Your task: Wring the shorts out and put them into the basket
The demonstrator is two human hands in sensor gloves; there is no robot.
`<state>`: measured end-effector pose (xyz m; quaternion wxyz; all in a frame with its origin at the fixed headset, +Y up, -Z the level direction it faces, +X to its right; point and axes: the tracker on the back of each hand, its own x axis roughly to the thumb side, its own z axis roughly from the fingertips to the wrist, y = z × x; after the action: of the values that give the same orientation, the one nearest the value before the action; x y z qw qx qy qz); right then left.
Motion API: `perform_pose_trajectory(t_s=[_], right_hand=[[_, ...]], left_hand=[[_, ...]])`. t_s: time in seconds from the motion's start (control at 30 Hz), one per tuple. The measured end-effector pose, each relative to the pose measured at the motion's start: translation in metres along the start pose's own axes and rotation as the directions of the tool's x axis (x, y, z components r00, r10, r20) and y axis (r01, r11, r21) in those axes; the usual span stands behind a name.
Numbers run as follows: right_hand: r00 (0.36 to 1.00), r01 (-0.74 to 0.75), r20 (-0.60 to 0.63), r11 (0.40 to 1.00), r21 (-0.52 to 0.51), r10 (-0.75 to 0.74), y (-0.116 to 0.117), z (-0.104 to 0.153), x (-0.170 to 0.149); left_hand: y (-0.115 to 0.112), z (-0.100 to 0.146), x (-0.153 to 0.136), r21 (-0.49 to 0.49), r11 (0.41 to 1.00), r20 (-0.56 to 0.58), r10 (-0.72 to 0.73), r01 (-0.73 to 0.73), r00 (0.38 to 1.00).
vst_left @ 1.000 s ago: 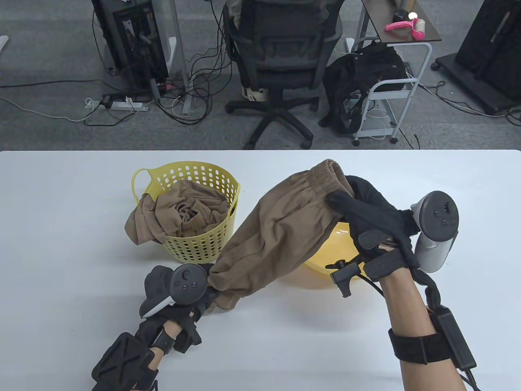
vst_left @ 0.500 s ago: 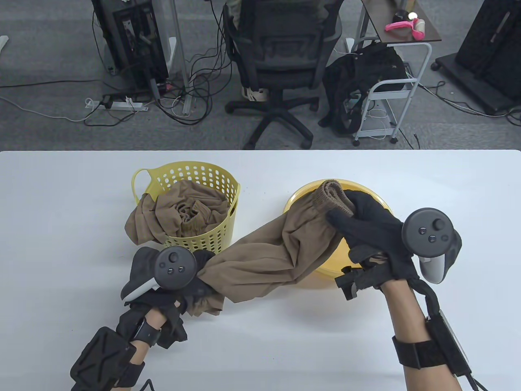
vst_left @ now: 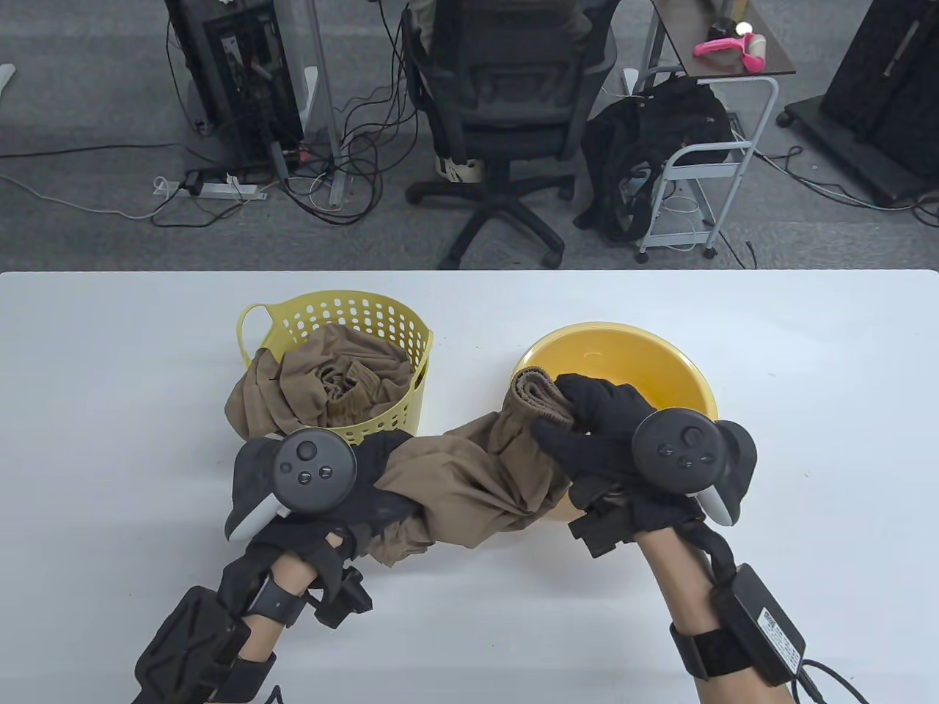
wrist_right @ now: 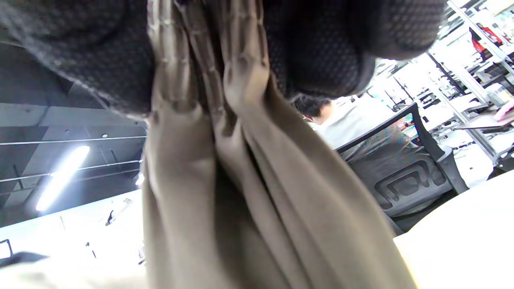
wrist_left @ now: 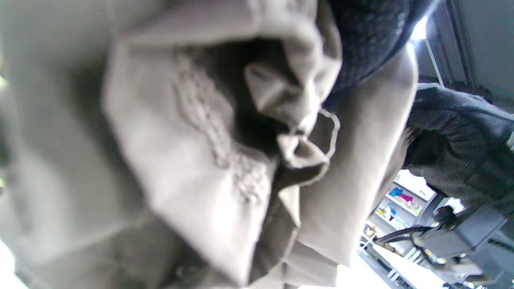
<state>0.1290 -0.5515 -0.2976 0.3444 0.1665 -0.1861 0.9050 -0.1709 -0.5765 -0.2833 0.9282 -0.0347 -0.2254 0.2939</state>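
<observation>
Brown shorts (vst_left: 469, 484) hang bunched between my two hands over the table's front middle. My right hand (vst_left: 587, 433) grips the elastic waistband end at the near-left rim of the yellow bowl (vst_left: 682, 367). My left hand (vst_left: 370, 488) grips the leg end, just in front of the yellow perforated basket (vst_left: 359, 312). The left wrist view is filled with crumpled shorts (wrist_left: 209, 160) fabric. In the right wrist view the gathered waistband of the shorts (wrist_right: 241, 180) runs down from between my gloved fingers (wrist_right: 321, 48).
A second brown garment (vst_left: 323, 389) fills the basket and spills over its left front rim. The white table (vst_left: 110, 440) ends at a far edge, beyond which stand an office chair (vst_left: 499, 110), a cart and cables on the floor.
My right hand came down and left with the waistband, from above the bowl to its near-left rim. The left hand shifted slightly up and right. The shorts went from stretched to bunched.
</observation>
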Motion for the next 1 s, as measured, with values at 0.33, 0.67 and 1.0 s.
perform_pose_trajectory(t_s=[0.33,0.67,1.0], right_hand=[[1.0,-0.001,0.026,1.0,0.029,0.0,0.029,0.0,0.019],[0.989,0.144,-0.036,0.989,0.034,-0.143,0.045,0.002,0.019],[0.96,0.274,-0.077,0.96,0.064,-0.269,0.055,0.007,0.019]], left_hand=[[-0.013,-0.007,0.007,0.096,0.972,-0.009,0.217,-0.215,0.976],[-0.033,-0.012,-0.001,0.073,0.86,0.1,0.498,-0.506,0.861],[-0.044,-0.013,0.014,0.078,0.927,0.178,0.349,-0.367,0.92]])
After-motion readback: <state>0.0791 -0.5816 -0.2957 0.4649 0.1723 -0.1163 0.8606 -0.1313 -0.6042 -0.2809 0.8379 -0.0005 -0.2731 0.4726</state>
